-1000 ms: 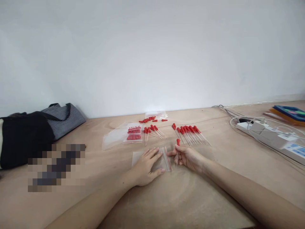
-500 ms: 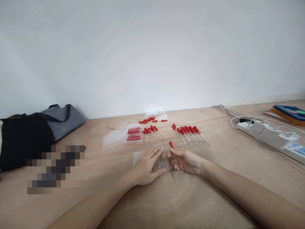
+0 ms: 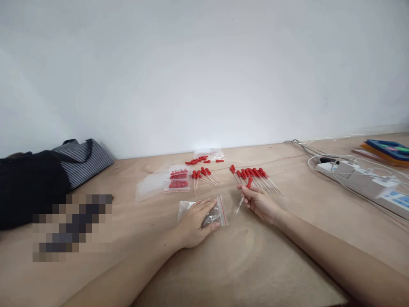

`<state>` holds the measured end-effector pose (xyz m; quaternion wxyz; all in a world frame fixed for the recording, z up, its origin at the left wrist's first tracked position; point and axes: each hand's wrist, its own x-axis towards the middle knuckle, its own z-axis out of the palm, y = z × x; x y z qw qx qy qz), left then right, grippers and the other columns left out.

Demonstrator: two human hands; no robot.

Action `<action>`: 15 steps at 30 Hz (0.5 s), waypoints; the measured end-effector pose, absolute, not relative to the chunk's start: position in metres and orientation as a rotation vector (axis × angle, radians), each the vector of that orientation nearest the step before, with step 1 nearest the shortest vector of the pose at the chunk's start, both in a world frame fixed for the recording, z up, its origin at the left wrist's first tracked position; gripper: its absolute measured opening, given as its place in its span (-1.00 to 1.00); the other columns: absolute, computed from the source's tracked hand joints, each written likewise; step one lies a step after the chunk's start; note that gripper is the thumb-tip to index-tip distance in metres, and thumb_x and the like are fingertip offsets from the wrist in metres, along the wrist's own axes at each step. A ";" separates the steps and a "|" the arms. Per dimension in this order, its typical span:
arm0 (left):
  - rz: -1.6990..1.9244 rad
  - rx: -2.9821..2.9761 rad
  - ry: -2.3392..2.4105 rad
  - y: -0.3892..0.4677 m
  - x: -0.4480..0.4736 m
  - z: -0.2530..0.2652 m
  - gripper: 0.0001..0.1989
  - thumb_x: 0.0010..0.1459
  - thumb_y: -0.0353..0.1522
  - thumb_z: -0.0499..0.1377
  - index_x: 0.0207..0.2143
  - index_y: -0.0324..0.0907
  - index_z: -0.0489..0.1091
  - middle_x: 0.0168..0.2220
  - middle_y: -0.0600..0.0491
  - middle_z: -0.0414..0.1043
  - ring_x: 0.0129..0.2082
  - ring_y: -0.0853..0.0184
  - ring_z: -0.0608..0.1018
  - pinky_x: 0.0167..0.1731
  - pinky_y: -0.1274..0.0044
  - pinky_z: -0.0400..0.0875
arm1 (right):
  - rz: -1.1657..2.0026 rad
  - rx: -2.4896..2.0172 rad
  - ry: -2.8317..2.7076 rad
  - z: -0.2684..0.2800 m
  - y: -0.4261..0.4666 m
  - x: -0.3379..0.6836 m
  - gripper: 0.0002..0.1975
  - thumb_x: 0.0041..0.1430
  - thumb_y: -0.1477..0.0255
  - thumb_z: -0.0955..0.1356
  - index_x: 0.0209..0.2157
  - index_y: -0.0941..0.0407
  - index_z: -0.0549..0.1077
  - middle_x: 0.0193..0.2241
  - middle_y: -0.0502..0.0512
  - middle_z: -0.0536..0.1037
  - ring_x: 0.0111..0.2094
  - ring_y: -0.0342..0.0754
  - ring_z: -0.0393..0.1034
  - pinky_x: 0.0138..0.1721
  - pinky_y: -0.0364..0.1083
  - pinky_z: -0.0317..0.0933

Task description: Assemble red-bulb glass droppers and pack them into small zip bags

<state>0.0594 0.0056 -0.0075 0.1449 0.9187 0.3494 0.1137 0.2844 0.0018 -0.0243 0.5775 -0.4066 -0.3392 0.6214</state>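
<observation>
My left hand point(image 3: 195, 224) lies flat with its fingers stretched over a clear zip bag point(image 3: 221, 211), whose red-striped mouth points right. Between the thumb and fingers of my right hand point(image 3: 261, 205) is a dropper point(image 3: 249, 183), its red bulb up and its clear tube slanting down to the left. Just behind that hand, a row of droppers point(image 3: 254, 173) rests on the table. A smaller group of droppers point(image 3: 198, 174) lies further left, beside zip bags filled with red bulbs point(image 3: 179, 184).
Loose red bulbs point(image 3: 196, 161) and another clear bag point(image 3: 208, 152) lie by the wall. Flat clear bags point(image 3: 148, 187) are at the left. A black bag point(image 3: 35, 183) stands far left; a white power strip point(image 3: 367, 181) with cables and a blue-and-orange stack point(image 3: 388, 151) occupy the right.
My right hand has moved right and away from the bag's mouth, carrying the dropper, which now leans the other way. My left hand stays on the bag.
</observation>
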 end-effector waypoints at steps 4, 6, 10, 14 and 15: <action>0.333 2.645 1.007 0.006 0.060 -0.008 -0.41 0.12 -0.18 0.00 0.13 -0.27 0.01 0.13 -0.12 0.08 0.13 0.18 0.13 0.08 0.28 0.04 | 1.201 -1.028 -0.885 -0.027 -0.001 0.275 -0.51 -0.20 0.32 0.43 -0.22 0.08 0.17 -0.60 -0.15 0.31 -0.61 -0.21 0.28 -0.59 -0.20 0.19; 0.331 2.646 1.011 0.006 0.060 -0.008 -0.42 0.12 -0.17 0.00 0.13 -0.26 0.00 0.13 -0.11 0.08 0.13 0.19 0.12 0.08 0.29 0.04 | 1.144 -1.070 -0.911 -0.028 -0.005 0.266 -0.42 -0.26 0.31 0.45 -0.21 0.06 0.10 -0.59 -0.16 0.32 -0.60 -0.18 0.31 -0.57 -0.16 0.23; 0.310 2.644 1.029 0.005 0.060 -0.008 -0.40 0.11 -0.17 0.00 0.14 -0.27 -0.01 0.14 -0.12 0.08 0.14 0.21 0.11 0.08 0.30 0.04 | 1.194 -1.065 -0.954 -0.031 -0.009 0.256 -0.44 -0.28 0.22 0.43 -0.27 0.08 0.11 -0.58 -0.14 0.34 -0.56 -0.16 0.34 -0.48 -0.11 0.27; 0.327 2.641 1.014 0.005 0.059 -0.007 -0.42 0.11 -0.19 0.01 0.13 -0.24 -0.01 0.13 -0.11 0.08 0.13 0.20 0.13 0.07 0.29 0.04 | 1.332 -1.094 -1.224 -0.035 -0.007 0.263 -0.59 -0.15 0.12 0.34 -0.40 0.17 0.30 -0.63 -0.09 0.34 -0.59 -0.22 0.27 -0.47 -0.15 0.21; 0.340 2.637 1.008 0.005 0.059 -0.008 -0.43 0.11 -0.19 0.02 0.13 -0.23 -0.01 0.13 -0.11 0.09 0.13 0.19 0.13 0.07 0.28 0.04 | 1.332 -1.108 -1.292 -0.036 -0.007 0.266 -0.61 -0.14 0.13 0.35 -0.42 0.18 0.33 -0.63 -0.09 0.34 -0.60 -0.24 0.25 -0.48 -0.16 0.19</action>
